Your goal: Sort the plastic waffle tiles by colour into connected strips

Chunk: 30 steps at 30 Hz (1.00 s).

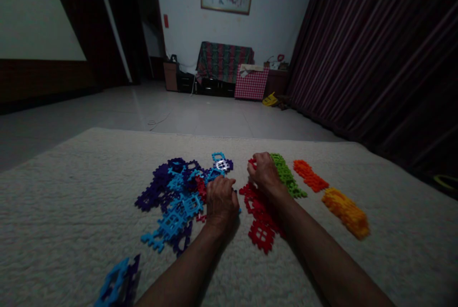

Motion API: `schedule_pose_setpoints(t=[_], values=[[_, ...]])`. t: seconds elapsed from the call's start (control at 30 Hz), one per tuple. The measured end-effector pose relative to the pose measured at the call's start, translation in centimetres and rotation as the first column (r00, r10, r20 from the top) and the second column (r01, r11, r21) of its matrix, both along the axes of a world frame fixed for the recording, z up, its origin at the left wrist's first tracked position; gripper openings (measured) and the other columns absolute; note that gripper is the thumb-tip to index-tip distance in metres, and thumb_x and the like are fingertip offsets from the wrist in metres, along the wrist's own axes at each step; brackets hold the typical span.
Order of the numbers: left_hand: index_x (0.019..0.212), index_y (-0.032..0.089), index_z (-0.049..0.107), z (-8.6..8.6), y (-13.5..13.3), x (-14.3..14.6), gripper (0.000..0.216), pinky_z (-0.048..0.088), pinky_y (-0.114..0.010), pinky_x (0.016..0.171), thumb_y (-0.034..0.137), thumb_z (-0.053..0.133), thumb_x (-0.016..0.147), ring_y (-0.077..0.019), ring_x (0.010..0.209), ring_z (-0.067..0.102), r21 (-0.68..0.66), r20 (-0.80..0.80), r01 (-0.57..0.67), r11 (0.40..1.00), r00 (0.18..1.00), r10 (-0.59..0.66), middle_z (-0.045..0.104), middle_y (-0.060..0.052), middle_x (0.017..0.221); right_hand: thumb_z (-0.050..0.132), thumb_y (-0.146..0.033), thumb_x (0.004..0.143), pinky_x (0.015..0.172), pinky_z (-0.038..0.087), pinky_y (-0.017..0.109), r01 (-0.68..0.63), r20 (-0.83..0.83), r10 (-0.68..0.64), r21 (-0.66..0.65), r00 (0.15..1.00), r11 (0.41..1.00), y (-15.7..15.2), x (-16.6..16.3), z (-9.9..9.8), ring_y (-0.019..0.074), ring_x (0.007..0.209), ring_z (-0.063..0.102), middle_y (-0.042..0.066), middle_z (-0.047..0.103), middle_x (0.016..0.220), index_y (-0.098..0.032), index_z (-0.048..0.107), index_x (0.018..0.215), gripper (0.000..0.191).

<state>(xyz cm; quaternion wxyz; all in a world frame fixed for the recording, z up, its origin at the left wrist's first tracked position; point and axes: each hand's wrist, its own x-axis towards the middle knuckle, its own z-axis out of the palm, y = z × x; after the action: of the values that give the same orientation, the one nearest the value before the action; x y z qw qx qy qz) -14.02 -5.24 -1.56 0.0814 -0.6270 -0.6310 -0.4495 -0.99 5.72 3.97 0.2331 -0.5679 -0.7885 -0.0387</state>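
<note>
Kneeling over the cream rug, I have both hands down among flat plastic interlocking tiles. My left hand rests knuckles-up at the right edge of the mixed purple and blue pile, fingers curled under; it looks closed on a tile, though the dim light and my own knuckles hide which one, so I cannot tell for sure. My right hand is curled too, fingertips pinched on a red piece at the far end of the red row, which runs back along my forearm. Just beside it lie the green row, then the orange row and the yellow stack, each apart. My right wrist lies across the red tiles, so any sideways drag could scatter that row or nudge the green one out of line.
</note>
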Motion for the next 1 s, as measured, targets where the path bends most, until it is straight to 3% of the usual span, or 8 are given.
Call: schedule_pose_setpoints(t=[0.13,0.23,0.43,0.6,0.73,1.0], values=[[0.099,0.017,0.067,0.2,-0.2,0.0,0.032,0.042,-0.045,0.096,0.003,0.047,0.077,-0.0266,0.108,0.06,-0.012,-0.004,0.005,1.0,1.0,-0.005,0.071,-0.009,0.099,0.06,-0.027,0.082,0.072,0.04,0.028,-0.114,0.027,0.129,-0.317,0.991,0.942,-2.3,1.9,1.6,0.0195,0.082,0.06,0.01,0.068,0.092,-0.015,0.068,0.099,0.023],[0.099,0.017,0.066,0.2,-0.2,-0.1,0.031,0.042,-0.045,0.096,0.004,0.048,0.078,-0.0266,0.108,0.06,-0.009,-0.017,0.005,1.0,1.0,-0.005,0.071,-0.009,0.1,0.069,-0.034,0.077,0.067,0.039,0.027,-0.216,-0.001,0.24,-0.435,0.971,0.874,-3.1,3.0,1.6,0.0184,0.079,0.06,0.009,0.069,0.092,-0.016,0.069,0.099,0.029],[0.1,0.017,0.067,0.3,-0.2,-0.2,0.03,0.041,-0.045,0.097,0.005,0.049,0.079,-0.0273,0.111,0.059,-0.037,-0.023,0.0,0.999,1.0,-0.001,0.071,-0.01,0.103,0.072,-0.03,0.075,0.065,0.039,0.027,-0.25,0.019,0.293,-0.473,0.956,0.845,-3.5,3.2,0.8,0.0176,0.078,0.058,0.009,0.069,0.093,-0.016,0.069,0.095,0.025],[0.1,0.017,0.067,0.3,-0.2,-0.2,0.031,0.041,-0.045,0.097,0.005,0.048,0.079,-0.0275,0.112,0.058,-0.044,-0.024,0.008,0.999,1.0,-0.009,0.07,-0.01,0.103,0.073,-0.025,0.073,0.07,0.042,0.027,-0.244,-0.011,0.283,-0.535,0.959,0.809,-4.2,3.4,1.7,0.0188,0.084,0.061,0.009,0.069,0.1,-0.017,0.067,0.105,0.034],[0.1,0.018,0.067,0.2,-0.1,-0.2,0.03,0.04,-0.045,0.098,0.006,0.049,0.079,-0.0278,0.111,0.058,-0.04,-0.015,0.017,0.999,1.0,-0.017,0.071,-0.008,0.1,0.069,-0.017,0.073,0.072,0.043,0.026,-0.195,0.051,0.268,-0.556,0.962,0.808,-4.4,3.6,2.5,0.0175,0.084,0.061,0.008,0.07,0.096,-0.018,0.068,0.103,0.03],[0.097,0.018,0.067,0.2,0.0,-0.3,0.03,0.04,-0.045,0.097,0.006,0.047,0.079,-0.028,0.111,0.059,-0.044,-0.026,0.004,0.999,1.0,-0.005,0.071,-0.009,0.101,0.062,-0.01,0.072,0.069,0.043,0.024,-0.199,0.063,0.284,-0.568,0.957,0.798,-3.8,4.3,2.2,0.0169,0.081,0.062,0.006,0.07,0.093,-0.019,0.07,0.099,0.03]])
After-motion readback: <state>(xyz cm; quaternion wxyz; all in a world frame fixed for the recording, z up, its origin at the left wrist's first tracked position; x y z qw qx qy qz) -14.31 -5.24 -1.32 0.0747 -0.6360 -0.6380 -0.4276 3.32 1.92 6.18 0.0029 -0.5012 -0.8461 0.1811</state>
